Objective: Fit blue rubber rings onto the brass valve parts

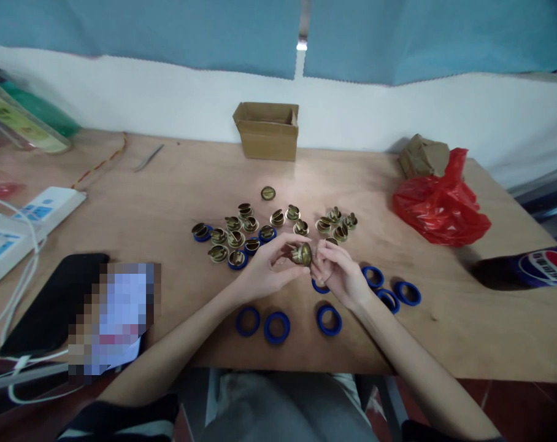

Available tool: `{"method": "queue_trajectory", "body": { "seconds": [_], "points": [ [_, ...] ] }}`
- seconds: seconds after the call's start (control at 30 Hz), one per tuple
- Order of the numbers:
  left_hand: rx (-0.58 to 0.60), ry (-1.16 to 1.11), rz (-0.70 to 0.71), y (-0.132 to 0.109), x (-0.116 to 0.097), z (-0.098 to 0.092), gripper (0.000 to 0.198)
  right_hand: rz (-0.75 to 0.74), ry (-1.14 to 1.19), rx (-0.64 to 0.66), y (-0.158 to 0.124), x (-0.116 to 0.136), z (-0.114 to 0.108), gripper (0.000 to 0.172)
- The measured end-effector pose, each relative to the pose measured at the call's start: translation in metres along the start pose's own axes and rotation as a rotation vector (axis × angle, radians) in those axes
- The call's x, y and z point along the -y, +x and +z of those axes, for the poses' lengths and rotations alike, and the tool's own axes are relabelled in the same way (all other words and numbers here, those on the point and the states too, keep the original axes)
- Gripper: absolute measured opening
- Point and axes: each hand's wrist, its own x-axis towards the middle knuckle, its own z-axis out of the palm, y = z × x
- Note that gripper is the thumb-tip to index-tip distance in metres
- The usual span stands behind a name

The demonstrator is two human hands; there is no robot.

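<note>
1. My left hand [267, 270] sits above the near middle of the wooden table [467, 319], forearm coming in from the lower left, wrist roughly straight, palm turned toward the right.
2. My left fingers [285, 240] are curled partway closed, thumb below and fingers arched over the top, pinching a brass fitting [303, 253] at the fingertips.
3. The brass fitting is held off the table surface, between both hands, its round face turned toward the camera.
4. My right hand [338, 273] comes in from the lower right, forearm angled up toward the centre, wrist bent slightly inward.
5. My right fingers [322, 258] are bunched close together against the right side of the brass fitting. I cannot tell whether they grip it or only touch it.
6. A blue ring [319, 287] lies on the table just under my right hand, partly hidden by it.
7. More blue rings lie flat nearby: two [262, 324] below my left wrist, one [329, 320] below my right wrist, three [391, 291] to the right of my right hand.
8. A cluster of brass fittings [260, 233] lies just beyond my hands, some seated in blue rings.
9. A cardboard box [267, 130] stands at the far edge; a red plastic bag [439, 202] lies to the right, well apart.
</note>
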Motion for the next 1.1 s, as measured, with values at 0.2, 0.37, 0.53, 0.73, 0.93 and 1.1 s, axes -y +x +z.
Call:
{"method": "queue_trajectory", "body": {
  "seconds": [0.2,0.37,0.53,0.73,0.93,1.1],
  "points": [
    [-0.006,0.108,0.013,-0.001,0.005,-0.002,0.044,0.01,0.01,0.026,-0.001,0.001,0.001,0.031],
    [-0.011,0.144,0.047,-0.002,0.007,-0.002,0.043,0.009,-0.049,-0.013,0.002,-0.002,0.0,0.032],
    [-0.016,0.118,0.055,-0.001,0.008,-0.002,0.039,0.059,-0.057,-0.02,0.003,-0.003,-0.002,0.032],
    [-0.047,0.1,0.035,-0.002,0.012,-0.004,0.034,0.013,-0.193,-0.023,0.002,-0.003,-0.005,0.032],
    [-0.09,-0.041,-0.003,0.0,0.011,-0.004,0.027,-0.247,-0.731,0.006,-0.001,0.004,-0.003,0.031],
    [-0.091,-0.109,-0.046,0.002,0.005,-0.004,0.029,-0.32,-0.833,0.051,-0.004,0.007,-0.003,0.026]
  ]
}}
